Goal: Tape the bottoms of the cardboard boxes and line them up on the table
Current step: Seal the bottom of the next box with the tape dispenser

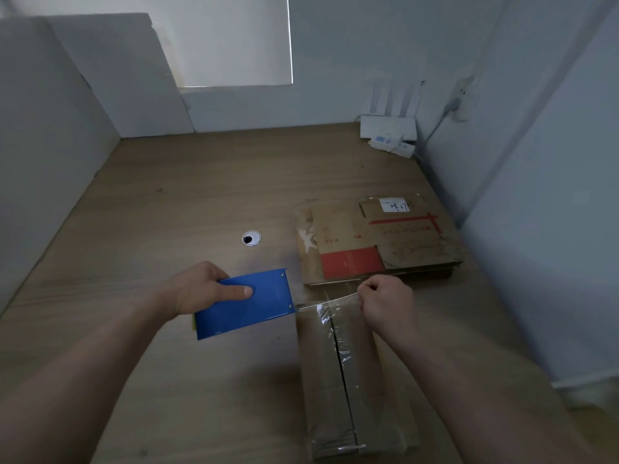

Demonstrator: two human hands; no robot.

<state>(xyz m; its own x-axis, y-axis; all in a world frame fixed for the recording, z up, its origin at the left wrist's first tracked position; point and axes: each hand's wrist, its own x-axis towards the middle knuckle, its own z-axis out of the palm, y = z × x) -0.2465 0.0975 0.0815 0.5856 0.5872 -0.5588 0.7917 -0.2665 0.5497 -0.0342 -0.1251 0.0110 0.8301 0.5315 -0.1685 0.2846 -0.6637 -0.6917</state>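
Head view, both hands at work. My left hand (201, 291) grips a blue dispenser (258, 306): the thumb lies flat across its upper face and the other fingers are curled under its left end, out of sight. My right hand (385, 308) is closed into a loose fist, knuckles up, and pinches clear tape (340, 349) between thumb and fingers. A thin taut line of that tape runs from the dispenser's right edge across to the pinch. The box (318, 380) stands directly under and in front of my right hand, bottom flaps up and folded shut. Its far edge lies just below the pinch and its left wall is just right of the dispenser. The tape is laid along the dark seam (341, 373) between the two flaps, wrinkled and shiny at the far end nearest my right hand and reaching the near edge of the box. Just beyond my right hand lies a stack (378, 242) of flattened boxes, printed in red, with a white label (395, 205) on its far part. Beyond my left hand, well apart from it, a round grommet (251, 238) is set in the wooden table (160, 212). In the far right corner stand a white router (388, 127) and a power strip (393, 145).
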